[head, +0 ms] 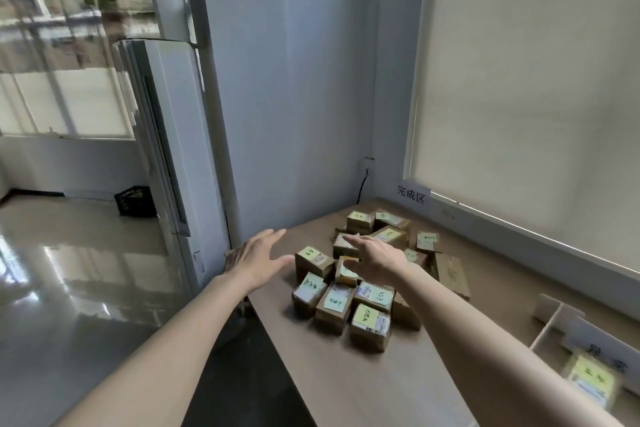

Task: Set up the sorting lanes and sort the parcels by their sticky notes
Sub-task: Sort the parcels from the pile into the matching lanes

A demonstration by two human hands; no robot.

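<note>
Brown cardboard parcels (360, 274) lie heaped on the far part of your pale wood counter (346, 385), most of them topped with a yellow-green sticky note (367, 314) bearing handwriting too small to read. The heap sits near the corner where the grey wall meets the window blind (519, 114). A white sign (412, 193) with printed characters is fixed at the lower left corner of the blind, beyond the pile.

Your left hand (256, 258) is stretched out over the counter's left edge, just beside the heap, fingers straight and spread, thumb apart, holding nothing. Your right hand (375, 256) reaches over the middle of the pile, its fingers extended towards the left and loosely spread; it hangs close above the parcels, and whether it touches any of them cannot be told. It grips nothing.

At the right edge of the counter stands a cardboard divider (554, 319) forming lanes, with a white label card (602, 343) set against it, and one more parcel with a yellow note (588, 381) lies inside the nearest lane, blurred.

To the left, off the counter, you have a glossy floor (69, 288), a tall white unit (162, 149), and a black crate (135, 201) by the wall.
</note>
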